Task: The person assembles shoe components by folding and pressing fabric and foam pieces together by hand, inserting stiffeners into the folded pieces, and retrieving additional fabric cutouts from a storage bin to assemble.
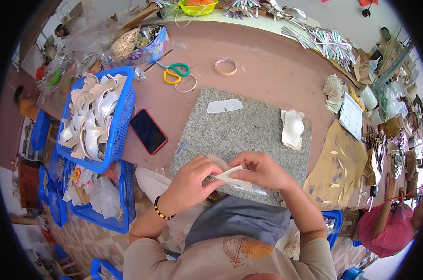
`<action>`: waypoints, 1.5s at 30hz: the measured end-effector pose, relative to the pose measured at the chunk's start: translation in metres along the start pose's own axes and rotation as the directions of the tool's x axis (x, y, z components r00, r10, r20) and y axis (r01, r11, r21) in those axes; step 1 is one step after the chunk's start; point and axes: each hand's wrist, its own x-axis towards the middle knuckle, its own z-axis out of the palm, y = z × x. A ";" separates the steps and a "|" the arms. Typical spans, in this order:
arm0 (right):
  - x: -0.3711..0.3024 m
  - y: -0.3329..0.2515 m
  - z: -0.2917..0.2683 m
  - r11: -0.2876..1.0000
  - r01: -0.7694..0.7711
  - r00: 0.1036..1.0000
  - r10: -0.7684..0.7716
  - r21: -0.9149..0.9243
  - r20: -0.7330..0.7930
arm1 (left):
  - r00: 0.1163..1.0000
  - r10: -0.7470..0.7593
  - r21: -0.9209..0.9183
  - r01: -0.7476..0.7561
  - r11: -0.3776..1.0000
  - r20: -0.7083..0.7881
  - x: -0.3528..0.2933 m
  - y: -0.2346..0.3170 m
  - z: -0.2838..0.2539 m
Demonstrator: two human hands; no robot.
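Note:
My left hand (190,179), with a beaded bracelet on its wrist, and my right hand (263,170) meet over the near edge of a speckled grey stone slab (248,135). Between them they pinch a folded cream-white leather-like piece (231,175), its edge raised between the fingertips. Farther up the slab lies a flat, pale curved template (225,106) with a small notch. A small stack of shaped white pieces (292,129) rests at the slab's right side. My fingers partly hide the held piece.
Left of the slab are a phone (149,132) and a blue basket (123,112) heaped with white pieces. Beyond it lie scissors (175,73) and a tape roll (226,67). Brown paper (340,168) with scraps lies right. A person in pink (386,228) sits at far right.

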 end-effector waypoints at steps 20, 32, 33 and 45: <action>0.115 0.001 -0.069 0.732 -0.175 0.949 -0.053 -0.658 -0.311 | 0.816 -0.322 -0.612 -0.049 0.790 -0.481 -0.009 -0.051 0.032; 0.011 0.021 0.004 0.851 0.266 0.892 -0.040 0.452 -0.451 | 0.919 -0.152 -0.540 -0.075 0.838 -0.364 0.033 -0.038 0.057; 0.007 0.021 0.004 0.837 0.263 0.894 -0.025 0.480 -0.447 | 0.920 -0.154 -0.541 -0.072 0.838 -0.360 0.031 -0.038 0.057; -0.007 0.014 -0.014 0.614 0.370 0.871 0.030 0.697 -0.490 | 0.976 -0.135 -0.268 0.178 0.947 0.170 -0.031 -0.014 -0.044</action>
